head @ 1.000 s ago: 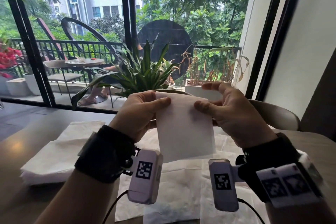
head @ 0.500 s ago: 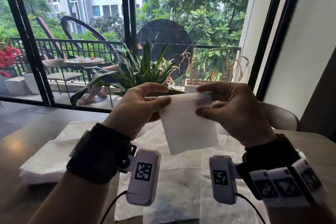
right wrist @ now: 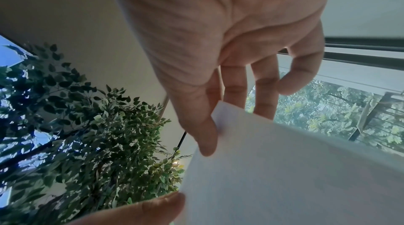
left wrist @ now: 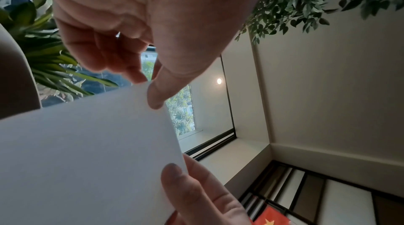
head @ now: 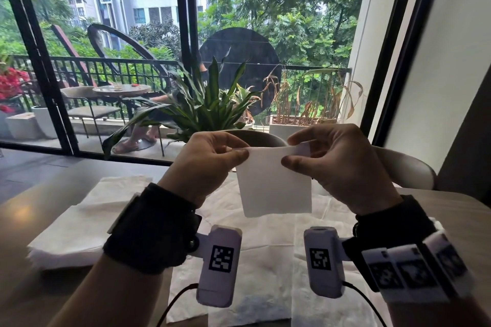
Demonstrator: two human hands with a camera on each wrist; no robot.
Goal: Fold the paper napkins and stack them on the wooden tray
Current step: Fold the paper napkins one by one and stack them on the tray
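The folded paper napkin (head: pixel 273 183) is held in the air above the desk (head: pixel 53 297), pinched at its top corners by the left hand (head: pixel 210 159) and the right hand (head: pixel 334 164); it hangs straight down from both grips, equally near each, no tray being seen

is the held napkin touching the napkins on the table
Apart. The head view shows the napkin hanging in the air from the left hand and right hand, its bottom edge clear above the spread napkins on the table.
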